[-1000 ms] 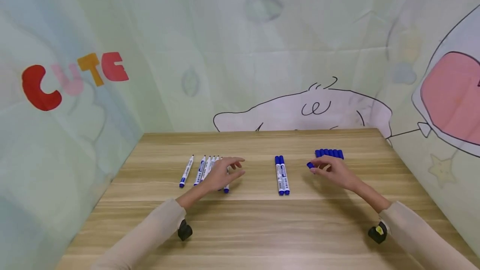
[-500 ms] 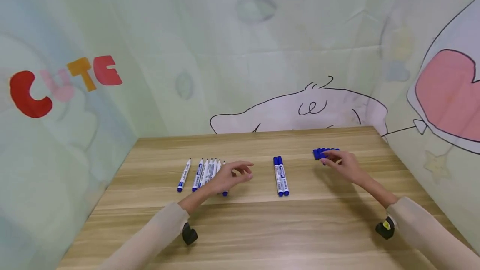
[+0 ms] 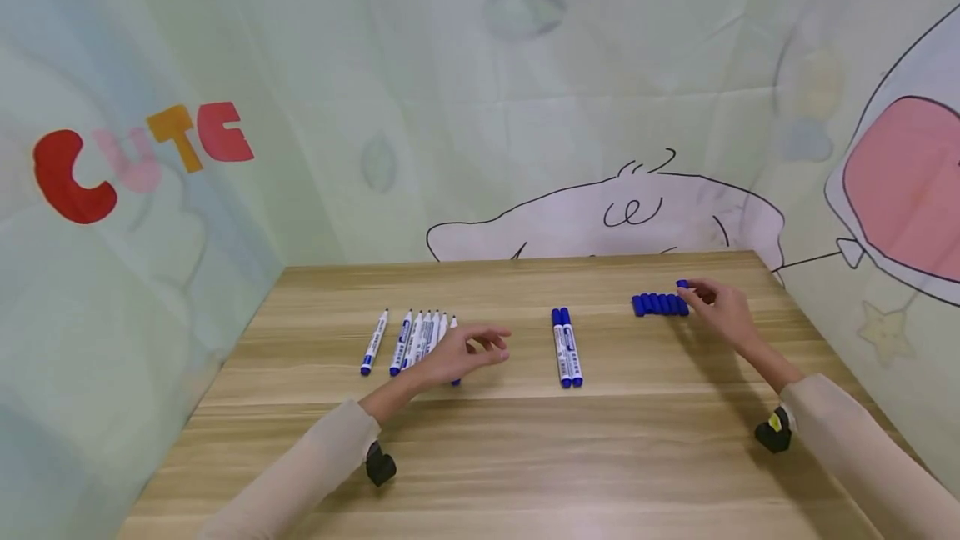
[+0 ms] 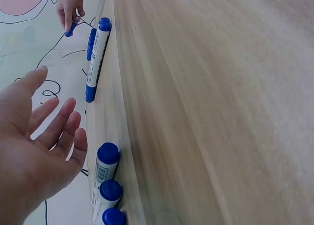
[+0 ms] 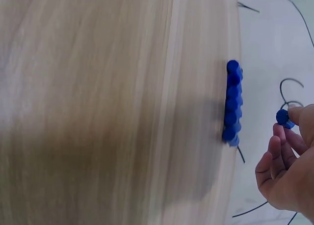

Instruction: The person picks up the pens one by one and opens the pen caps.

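Note:
My right hand (image 3: 722, 312) pinches a blue marker cap (image 3: 682, 283) between thumb and fingertips, above the right end of a row of blue caps (image 3: 658, 304). The right wrist view shows the held cap (image 5: 283, 117) apart from the row. My left hand (image 3: 459, 354) hovers with relaxed fingers and holds nothing, partly hiding a group of uncapped white markers (image 3: 415, 342) with blue ends. In the left wrist view this left hand (image 4: 41, 146) is spread in the air. Two capped markers (image 3: 567, 348) lie side by side between my hands.
A single uncapped marker (image 3: 374, 342) lies left of the group. Everything rests on a wooden table (image 3: 480, 448). A printed fabric backdrop (image 3: 360, 65) rises behind the table's far edge and on both sides.
My right hand has carried the cap right and back, from left of the cap row to above its right end. My left hand has shifted slightly right, still holding nothing.

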Demonstrator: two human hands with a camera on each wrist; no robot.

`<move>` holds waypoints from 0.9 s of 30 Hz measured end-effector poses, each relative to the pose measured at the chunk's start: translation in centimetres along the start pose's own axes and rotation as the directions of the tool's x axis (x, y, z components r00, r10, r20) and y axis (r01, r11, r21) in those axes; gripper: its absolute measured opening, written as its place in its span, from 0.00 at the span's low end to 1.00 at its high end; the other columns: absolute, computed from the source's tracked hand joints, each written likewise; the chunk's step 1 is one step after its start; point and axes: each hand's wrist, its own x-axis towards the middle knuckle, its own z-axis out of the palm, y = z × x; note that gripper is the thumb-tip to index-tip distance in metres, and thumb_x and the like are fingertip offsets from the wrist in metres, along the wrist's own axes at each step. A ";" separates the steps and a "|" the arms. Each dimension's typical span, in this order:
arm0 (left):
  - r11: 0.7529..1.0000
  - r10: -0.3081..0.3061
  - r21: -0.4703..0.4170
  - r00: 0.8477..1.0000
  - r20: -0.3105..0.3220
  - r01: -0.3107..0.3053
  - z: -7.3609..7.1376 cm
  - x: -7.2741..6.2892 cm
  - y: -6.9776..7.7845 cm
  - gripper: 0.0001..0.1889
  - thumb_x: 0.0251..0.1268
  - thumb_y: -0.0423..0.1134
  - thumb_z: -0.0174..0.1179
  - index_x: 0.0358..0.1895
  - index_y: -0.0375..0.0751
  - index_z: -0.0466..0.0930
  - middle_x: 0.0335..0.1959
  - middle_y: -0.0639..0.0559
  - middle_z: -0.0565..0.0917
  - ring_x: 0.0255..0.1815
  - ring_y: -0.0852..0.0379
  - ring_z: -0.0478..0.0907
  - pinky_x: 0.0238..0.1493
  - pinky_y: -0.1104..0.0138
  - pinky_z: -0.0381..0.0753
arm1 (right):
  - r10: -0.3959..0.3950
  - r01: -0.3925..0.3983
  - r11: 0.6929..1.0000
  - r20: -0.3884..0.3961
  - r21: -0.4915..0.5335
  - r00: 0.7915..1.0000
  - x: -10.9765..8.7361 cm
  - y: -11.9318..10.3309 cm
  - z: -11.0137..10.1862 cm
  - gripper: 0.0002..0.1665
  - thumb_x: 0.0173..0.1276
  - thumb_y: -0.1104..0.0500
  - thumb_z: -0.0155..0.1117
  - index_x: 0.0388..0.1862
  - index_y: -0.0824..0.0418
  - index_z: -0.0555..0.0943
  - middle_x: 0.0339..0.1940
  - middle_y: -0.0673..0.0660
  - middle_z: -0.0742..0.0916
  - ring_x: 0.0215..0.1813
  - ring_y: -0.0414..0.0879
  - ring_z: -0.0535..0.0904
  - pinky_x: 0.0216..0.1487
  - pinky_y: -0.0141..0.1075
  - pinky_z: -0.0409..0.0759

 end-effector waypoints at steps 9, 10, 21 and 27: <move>0.999 0.006 0.031 1.000 0.014 -0.007 0.3 0.1 0.3 0.23 0.72 0.45 0.64 0.64 0.39 0.80 0.49 0.49 0.87 0.49 0.57 0.80 0.47 0.67 0.79 | 0.088 -0.085 0.996 0.082 -0.033 0.993 0.2 1.3 -0.4 0.22 0.76 0.57 0.62 0.53 0.77 0.82 0.41 0.73 0.89 0.33 0.34 0.76 0.31 0.25 0.74; 1.000 0.004 0.028 1.000 0.014 -0.005 0.4 0.2 0.4 0.23 0.71 0.45 0.65 0.64 0.39 0.80 0.49 0.49 0.87 0.49 0.57 0.80 0.47 0.67 0.79 | 0.097 -0.094 0.995 0.090 -0.043 0.991 0.3 1.4 -0.4 0.22 0.76 0.57 0.62 0.53 0.77 0.82 0.41 0.74 0.89 0.33 0.37 0.78 0.32 0.25 0.74; 1.000 0.003 -0.009 0.999 0.040 -0.003 0.8 0.2 0.6 0.23 0.71 0.45 0.64 0.64 0.39 0.79 0.49 0.47 0.87 0.49 0.55 0.80 0.45 0.69 0.78 | 0.185 -0.169 0.979 0.158 -0.111 0.970 0.7 2.4 -0.8 0.25 0.78 0.56 0.58 0.56 0.79 0.79 0.45 0.77 0.87 0.41 0.61 0.84 0.36 0.36 0.76; 1.000 0.001 -0.004 0.999 0.040 -0.001 0.8 0.2 0.7 0.22 0.71 0.44 0.65 0.64 0.39 0.80 0.48 0.48 0.88 0.47 0.58 0.80 0.45 0.69 0.79 | 0.196 -0.173 0.975 0.172 -0.140 0.965 0.7 3.2 -0.8 0.24 0.77 0.57 0.58 0.54 0.80 0.80 0.42 0.76 0.88 0.39 0.60 0.84 0.35 0.35 0.75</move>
